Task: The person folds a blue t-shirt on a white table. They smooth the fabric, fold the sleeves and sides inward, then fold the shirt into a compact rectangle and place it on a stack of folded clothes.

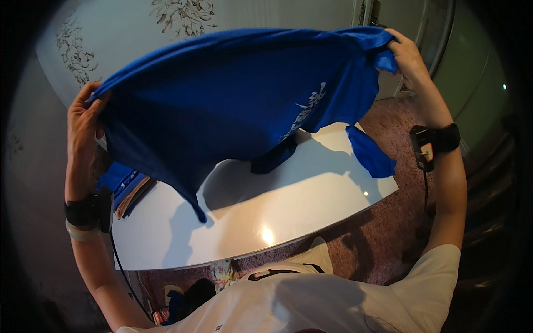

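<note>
A blue garment, apparently a T-shirt (233, 91), is stretched in the air between my raised hands. My left hand (85, 112) pinches one end of its upper edge. At the far right, my right hand (406, 58) grips the other end, where the cloth bunches up. White lettering runs across the hanging fabric, right of the middle. Its lower part droops in points over a glossy white table (258, 216), and a blue flap (370, 154) hangs at the right. Part of the table lies hidden behind the cloth.
A stack of folded clothes (129, 189), blue and brown, rests on the table's left end. Devices are strapped to both my wrists, with cables (120, 258) trailing down. Pinkish carpet (387, 224) surrounds the table. A wall with a floral pattern (183, 16) and a door (391, 16) stand beyond.
</note>
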Available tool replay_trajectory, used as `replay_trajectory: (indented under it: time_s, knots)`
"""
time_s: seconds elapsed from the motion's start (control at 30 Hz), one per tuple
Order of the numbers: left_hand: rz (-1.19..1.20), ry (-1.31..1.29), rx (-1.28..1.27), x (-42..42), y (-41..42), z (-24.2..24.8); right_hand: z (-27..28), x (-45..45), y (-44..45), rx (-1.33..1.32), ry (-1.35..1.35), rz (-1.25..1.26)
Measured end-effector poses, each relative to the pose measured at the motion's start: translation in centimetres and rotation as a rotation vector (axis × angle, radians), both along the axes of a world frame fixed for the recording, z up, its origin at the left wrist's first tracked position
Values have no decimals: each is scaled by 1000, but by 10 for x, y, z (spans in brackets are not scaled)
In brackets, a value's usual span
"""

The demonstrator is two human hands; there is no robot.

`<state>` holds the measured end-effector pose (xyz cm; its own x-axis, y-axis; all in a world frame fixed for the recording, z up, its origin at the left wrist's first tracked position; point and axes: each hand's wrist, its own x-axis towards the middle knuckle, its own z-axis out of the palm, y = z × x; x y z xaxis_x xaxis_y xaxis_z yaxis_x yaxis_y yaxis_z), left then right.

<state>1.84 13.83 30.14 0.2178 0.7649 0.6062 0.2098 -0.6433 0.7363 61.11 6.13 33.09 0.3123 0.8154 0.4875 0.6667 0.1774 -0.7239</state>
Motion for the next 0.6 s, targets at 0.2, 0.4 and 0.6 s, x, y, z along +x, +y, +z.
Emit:
replay_trajectory:
  time_s: [0.2,0.4,0.6]
  knots:
    - [-123,-30,346,-11,-23,19,38,-54,-37,506,435,192]
    - [421,384,1109,-44,-49,72,94,-79,-81,1039,165,275]
    - [928,652,1359,-82,-57,80,112,-65,-73,1173,-9,112]
